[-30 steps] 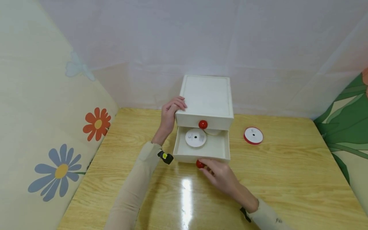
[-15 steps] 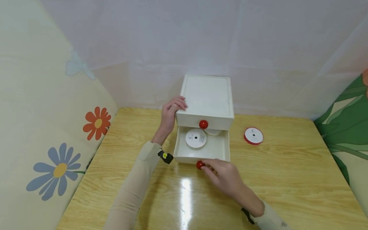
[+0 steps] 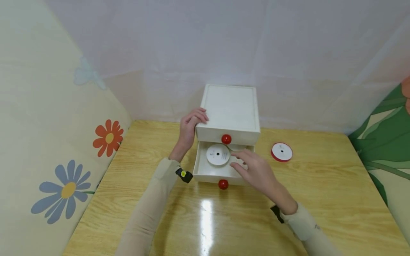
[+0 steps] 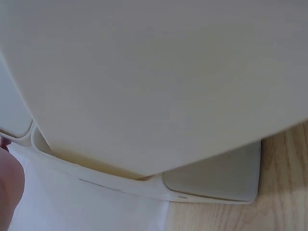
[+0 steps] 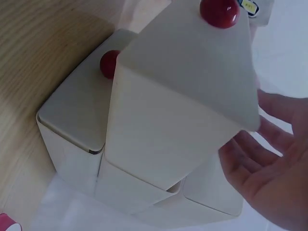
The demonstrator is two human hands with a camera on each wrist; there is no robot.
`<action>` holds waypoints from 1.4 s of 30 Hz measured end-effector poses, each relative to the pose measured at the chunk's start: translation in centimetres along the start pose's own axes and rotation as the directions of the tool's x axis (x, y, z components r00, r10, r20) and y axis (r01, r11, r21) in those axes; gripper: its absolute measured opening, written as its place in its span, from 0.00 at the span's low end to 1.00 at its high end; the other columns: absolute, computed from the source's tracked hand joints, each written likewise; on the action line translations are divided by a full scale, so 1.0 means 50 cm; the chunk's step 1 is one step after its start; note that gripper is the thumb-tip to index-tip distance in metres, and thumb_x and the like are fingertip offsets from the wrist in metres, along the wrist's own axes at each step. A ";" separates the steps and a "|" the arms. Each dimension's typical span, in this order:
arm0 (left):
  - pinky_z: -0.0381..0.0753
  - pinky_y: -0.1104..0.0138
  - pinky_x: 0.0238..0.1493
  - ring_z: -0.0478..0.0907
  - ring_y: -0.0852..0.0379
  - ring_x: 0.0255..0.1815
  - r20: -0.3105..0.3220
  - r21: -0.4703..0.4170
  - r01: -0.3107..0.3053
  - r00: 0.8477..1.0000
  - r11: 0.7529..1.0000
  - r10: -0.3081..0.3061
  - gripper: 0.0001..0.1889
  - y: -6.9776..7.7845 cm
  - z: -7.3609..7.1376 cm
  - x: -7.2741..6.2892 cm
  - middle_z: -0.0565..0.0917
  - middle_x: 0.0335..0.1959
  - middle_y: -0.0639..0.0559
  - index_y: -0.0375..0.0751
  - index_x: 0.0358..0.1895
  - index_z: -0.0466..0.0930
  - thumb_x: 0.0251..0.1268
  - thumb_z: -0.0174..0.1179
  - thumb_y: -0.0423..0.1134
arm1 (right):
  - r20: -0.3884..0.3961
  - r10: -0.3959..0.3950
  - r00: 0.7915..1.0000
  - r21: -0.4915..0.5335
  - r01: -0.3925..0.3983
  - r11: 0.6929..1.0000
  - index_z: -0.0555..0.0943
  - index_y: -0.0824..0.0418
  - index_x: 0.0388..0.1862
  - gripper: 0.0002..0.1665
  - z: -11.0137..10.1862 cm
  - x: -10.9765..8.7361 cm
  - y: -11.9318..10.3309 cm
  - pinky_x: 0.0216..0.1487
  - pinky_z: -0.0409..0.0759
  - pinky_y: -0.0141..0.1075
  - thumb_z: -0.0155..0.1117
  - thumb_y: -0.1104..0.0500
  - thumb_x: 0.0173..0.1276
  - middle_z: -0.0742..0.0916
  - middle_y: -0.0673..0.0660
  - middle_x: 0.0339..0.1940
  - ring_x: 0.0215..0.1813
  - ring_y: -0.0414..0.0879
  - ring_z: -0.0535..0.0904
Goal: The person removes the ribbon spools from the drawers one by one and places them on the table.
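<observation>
A white drawer cabinet (image 3: 231, 106) stands by the back wall with its middle drawer (image 3: 209, 172) pulled out by a red knob (image 3: 223, 184). My left hand (image 3: 189, 126) rests on the cabinet's left edge, fingertips on top. In the drawer lies a white-faced ribbon spool (image 3: 217, 154). A second white disc (image 3: 237, 147) behind it is mostly hidden by the upper drawer and my right hand (image 3: 254, 169). That hand reaches over the drawer's right side, thumb and fingers apart, holding nothing. The right wrist view shows its fingers (image 5: 250, 154) over the pulled-out drawer's side.
A ribbon spool with red ribbon (image 3: 282, 152) lies on the wooden table (image 3: 320, 199), right of the cabinet. The upper drawer, with its own red knob (image 3: 226, 139), is closed and overhangs the drawer's back. A lower drawer (image 5: 72, 110) is closed too.
My right hand has let go of the lower red knob and moved up over the drawer, beside the spool. My left hand stays on the cabinet.
</observation>
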State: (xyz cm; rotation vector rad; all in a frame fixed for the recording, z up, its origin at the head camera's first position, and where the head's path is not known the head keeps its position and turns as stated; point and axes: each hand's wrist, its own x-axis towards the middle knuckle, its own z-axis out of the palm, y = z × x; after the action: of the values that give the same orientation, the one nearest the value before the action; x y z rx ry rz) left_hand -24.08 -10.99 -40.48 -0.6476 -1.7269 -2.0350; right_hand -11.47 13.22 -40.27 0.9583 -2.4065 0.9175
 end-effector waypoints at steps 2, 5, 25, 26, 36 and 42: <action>0.68 0.55 0.70 0.78 0.51 0.54 0.002 0.005 0.000 1.000 1.000 0.000 0.12 0.000 -0.001 0.000 0.86 0.32 0.58 0.23 0.24 0.75 0.62 0.46 0.26 | 0.104 0.030 0.994 -0.008 -0.029 1.000 0.86 0.66 0.55 0.21 0.003 0.011 0.005 0.50 0.87 0.47 0.76 0.62 0.64 0.89 0.61 0.51 0.51 0.54 0.87; 0.68 0.55 0.70 0.78 0.51 0.54 0.005 0.010 0.003 1.000 1.000 -0.003 0.13 0.001 0.001 -0.001 0.86 0.32 0.59 0.25 0.23 0.76 0.62 0.46 0.28 | 0.268 0.058 0.962 0.000 -0.060 0.998 0.83 0.66 0.61 0.23 0.008 0.025 0.012 0.61 0.82 0.52 0.72 0.63 0.68 0.87 0.62 0.59 0.62 0.58 0.82; 0.68 0.56 0.70 0.78 0.52 0.54 0.012 -0.017 0.005 1.000 1.000 -0.005 0.13 0.005 0.006 0.001 0.86 0.32 0.59 0.28 0.23 0.77 0.63 0.46 0.25 | 0.447 -0.028 0.894 0.072 -0.005 0.997 0.84 0.67 0.60 0.28 0.026 0.057 0.060 0.66 0.76 0.57 0.70 0.74 0.58 0.82 0.67 0.66 0.66 0.65 0.78; 0.68 0.55 0.70 0.78 0.52 0.53 0.012 -0.018 0.006 1.000 1.000 -0.006 0.13 0.005 0.006 0.001 0.86 0.32 0.59 0.28 0.23 0.77 0.63 0.46 0.25 | 0.448 -0.035 0.894 0.070 0.004 0.998 0.84 0.67 0.60 0.27 0.027 0.059 0.060 0.66 0.77 0.56 0.70 0.74 0.58 0.82 0.67 0.67 0.66 0.65 0.78; 0.68 0.55 0.70 0.78 0.52 0.54 0.015 -0.016 -0.011 1.000 1.000 0.012 0.13 0.003 0.004 -0.001 0.87 0.32 0.59 0.21 0.24 0.74 0.63 0.47 0.28 | 0.493 -0.046 0.869 0.056 0.021 0.998 0.84 0.64 0.60 0.29 0.047 0.069 0.062 0.66 0.78 0.49 0.73 0.72 0.58 0.80 0.64 0.69 0.69 0.59 0.77; 0.67 0.55 0.70 0.78 0.51 0.54 0.006 -0.013 -0.003 1.000 1.000 0.003 0.13 0.003 0.002 -0.002 0.86 0.32 0.59 0.25 0.23 0.76 0.63 0.47 0.27 | 0.544 -0.030 0.838 0.030 0.016 0.999 0.82 0.62 0.66 0.33 0.055 0.071 0.059 0.60 0.83 0.44 0.74 0.71 0.58 0.75 0.62 0.74 0.71 0.59 0.76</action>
State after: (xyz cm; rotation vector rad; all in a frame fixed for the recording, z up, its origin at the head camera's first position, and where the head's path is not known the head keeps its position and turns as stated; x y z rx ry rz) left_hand -23.93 -10.93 -40.41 -0.6604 -1.7163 -2.0457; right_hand -16.35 11.29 -41.51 1.4135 -2.8391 0.7329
